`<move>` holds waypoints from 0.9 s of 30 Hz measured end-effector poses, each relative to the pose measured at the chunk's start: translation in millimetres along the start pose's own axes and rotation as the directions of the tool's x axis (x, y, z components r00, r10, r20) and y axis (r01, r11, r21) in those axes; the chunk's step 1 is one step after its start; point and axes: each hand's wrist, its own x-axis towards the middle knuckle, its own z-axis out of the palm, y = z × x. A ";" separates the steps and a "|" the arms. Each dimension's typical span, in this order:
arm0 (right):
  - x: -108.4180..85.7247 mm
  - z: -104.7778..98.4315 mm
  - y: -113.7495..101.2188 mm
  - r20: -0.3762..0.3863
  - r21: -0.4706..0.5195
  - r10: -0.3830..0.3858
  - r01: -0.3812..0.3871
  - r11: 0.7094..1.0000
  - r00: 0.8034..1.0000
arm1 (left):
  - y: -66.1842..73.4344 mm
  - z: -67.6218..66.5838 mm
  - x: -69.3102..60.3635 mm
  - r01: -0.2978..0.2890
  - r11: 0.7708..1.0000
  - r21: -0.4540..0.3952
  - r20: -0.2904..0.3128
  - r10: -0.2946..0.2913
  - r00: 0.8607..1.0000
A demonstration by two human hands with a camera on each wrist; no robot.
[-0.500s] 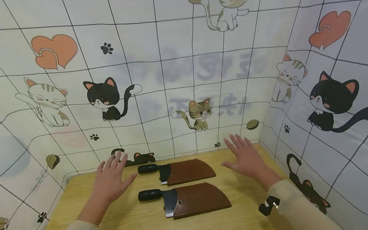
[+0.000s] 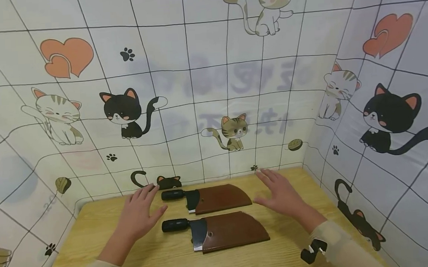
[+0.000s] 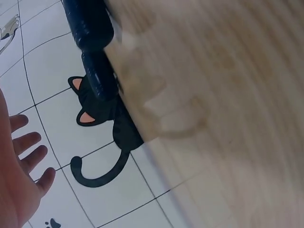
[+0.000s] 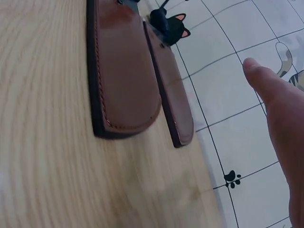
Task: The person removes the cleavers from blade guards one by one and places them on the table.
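Observation:
Two cleavers lie one behind the other on the wooden table, black handles to the left, blades in brown leather sheaths. The far cleaver [image 2: 218, 198] is nearer the wall; the near cleaver [image 2: 235, 230] looks slightly bigger. Left of the handles, my left hand [image 2: 139, 213] hovers with fingers extended, holding nothing. My right hand [image 2: 281, 195] is held the same way, just right of the far sheath's tip. In the left wrist view both black handles [image 3: 90, 23] show near the top. The right wrist view shows the near sheath [image 4: 126, 71] and part of my right thumb [image 4: 266, 85].
A white cloth wall [image 2: 211, 88] with grid lines and printed cats stands right behind the table [image 2: 245, 263] and along both sides. Black straps with a small fitting [image 2: 313, 250] sit on the right wrist over a beige sleeve.
Both hands have come lower and inward, closer to the cleavers. The cleavers lie where they were; the whole view has shifted slightly.

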 end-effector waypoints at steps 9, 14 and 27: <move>-6.3 15.4 -19.8 0.037 0.200 0.008 -0.016 0.980 0.999 | 7.7 17.1 -5.2 -0.017 0.979 -0.203 0.006 0.019 1.000; -6.9 21.3 -29.6 0.071 0.299 0.008 -0.029 0.954 0.997 | 10.2 23.4 -5.9 -0.047 0.943 -0.329 0.013 0.054 0.998; -5.1 32.2 -49.0 0.219 0.492 -0.017 -0.095 0.866 0.976 | 15.4 32.9 -5.6 0.031 0.859 -0.512 0.154 0.057 0.986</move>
